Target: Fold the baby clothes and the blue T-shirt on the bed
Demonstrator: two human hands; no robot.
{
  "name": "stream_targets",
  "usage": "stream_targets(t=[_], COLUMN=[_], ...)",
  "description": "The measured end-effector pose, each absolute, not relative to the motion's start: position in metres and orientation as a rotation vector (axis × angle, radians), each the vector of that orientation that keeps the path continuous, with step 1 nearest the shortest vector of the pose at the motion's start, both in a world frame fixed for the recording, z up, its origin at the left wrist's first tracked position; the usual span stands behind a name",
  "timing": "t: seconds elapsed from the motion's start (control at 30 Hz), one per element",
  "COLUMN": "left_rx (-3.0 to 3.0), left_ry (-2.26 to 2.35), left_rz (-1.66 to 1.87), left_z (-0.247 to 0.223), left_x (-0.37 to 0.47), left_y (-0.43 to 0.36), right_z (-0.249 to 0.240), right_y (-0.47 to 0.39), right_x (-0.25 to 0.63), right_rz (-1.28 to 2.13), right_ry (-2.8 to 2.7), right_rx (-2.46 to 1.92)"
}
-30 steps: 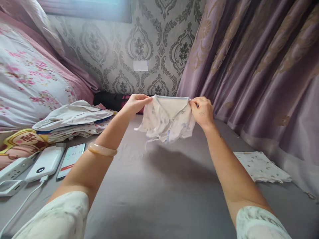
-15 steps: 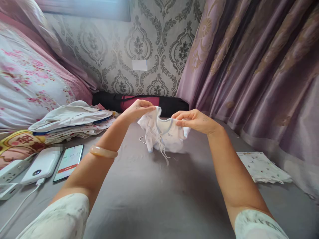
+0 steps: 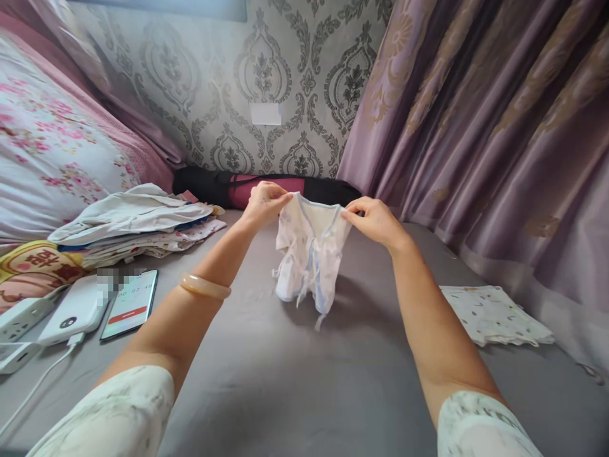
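Baby wrap shirt (image 3: 314, 244) hangs over grey bedsheet (image 3: 304, 381), left hand (image 3: 265, 203) fingers pinching one shoulder, right hand (image 3: 378, 221) fingers pinching the other; step looks like spreading it straight, next move probably calls for level, even tension.

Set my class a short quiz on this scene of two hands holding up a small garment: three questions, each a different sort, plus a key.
1. Multiple choice: where do the left hand and right hand hold the small garment?
A) at its bottom edge
B) at its top, on either side of the neckline
C) in its middle

2. True or false: the phone lies beside the power bank.

3. Fill in: a pale ____ is worn on the left forearm.

Key: 1 B; 2 true; 3 bangle.
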State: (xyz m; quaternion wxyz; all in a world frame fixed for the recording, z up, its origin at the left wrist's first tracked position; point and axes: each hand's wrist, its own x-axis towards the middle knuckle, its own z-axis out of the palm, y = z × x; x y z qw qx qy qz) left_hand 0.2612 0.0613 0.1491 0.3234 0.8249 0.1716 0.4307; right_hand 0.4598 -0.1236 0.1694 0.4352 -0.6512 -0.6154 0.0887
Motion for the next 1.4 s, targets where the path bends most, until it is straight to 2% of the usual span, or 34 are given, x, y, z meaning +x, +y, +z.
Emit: stream_targets(t=[0.1,0.17,0.33,0.53,0.93,1.2,1.4], left_rx=[1.969,1.829,1.685,1.621,1.620,2.106,2.444], left_ry=[0.296,0.205,0.265,0.349,0.458,0.619,0.562], left_rz=[0.977,0.907,0.899,1.004,1.128,1.587,1.884], left_z=[0.147,0.148,0.144,0.127,0.112,0.114,0.132], left_x=[0.260,0.258,0.257,0.269,0.283,0.263,0.219], left_y=[0.058,0.055,0.058,0.070,0.068,0.053,0.017], right_z=[0.170,0.168,0.147,0.126,0.115,0.122,0.142], right_y=[-0.130,-0.131,-0.111,-0.094,-0.088,-0.116,-0.161], right_x=[0.456,0.459,0.478,0.484,0.476,0.461,0.442], right_rz=[0.591,0.682,0.367,0.164,-0.458,-0.615,-0.640], right_ry=[-1.715,-1.646,-1.319,-1.324,-1.244,-1.286,-1.403], right_rx=[-1.440,-1.385,-1.420,-1.456,-1.616,-1.706,-1.663])
